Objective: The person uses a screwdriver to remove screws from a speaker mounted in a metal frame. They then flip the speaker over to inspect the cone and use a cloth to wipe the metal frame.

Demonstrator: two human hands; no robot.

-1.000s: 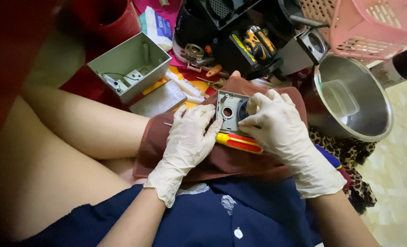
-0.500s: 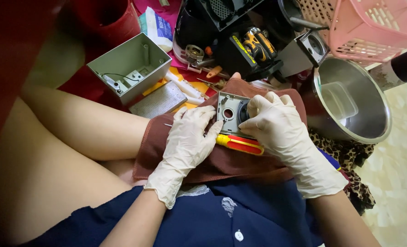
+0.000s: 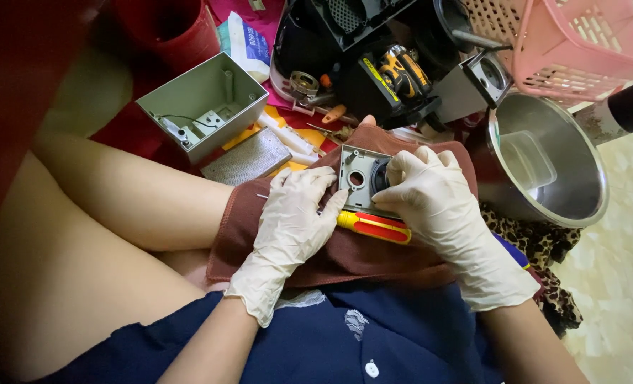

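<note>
1. While I sit with a brown towel (image 3: pixel 373 256) over my lap, both my gloved hands rest on it; the towel is my landmark.
2. My left hand (image 3: pixel 291 227) lies flat on the towel's middle, fingers loosely curled, fingertips touching the left edge of a grey square plate (image 3: pixel 359 178). Cannot tell if it grips anything.
3. My right hand (image 3: pixel 437 206) is curled around the plate's right side, holding it against the towel's far part; a black round part sits under the fingers.
4. A red-and-yellow screwdriver (image 3: pixel 373 226) lies on the towel just below the plate, between both hands, touching the left fingertips.
5. Left of the towel, near its far corner: a flat grey mesh panel (image 3: pixel 249 158).
6. Beyond that panel, further left of the towel: an open grey box (image 3: pixel 202 103) with wires inside.
7. Right of the towel: a steel pot (image 3: pixel 551 171) holding a clear plastic tub.
8. Past the towel's far edge: a yellow-black drill (image 3: pixel 402 71) on black appliance parts.
9. Far right beyond the towel: a pink basket (image 3: pixel 579 43).
10. Far left beyond the towel: a red cup (image 3: pixel 167 28).
</note>
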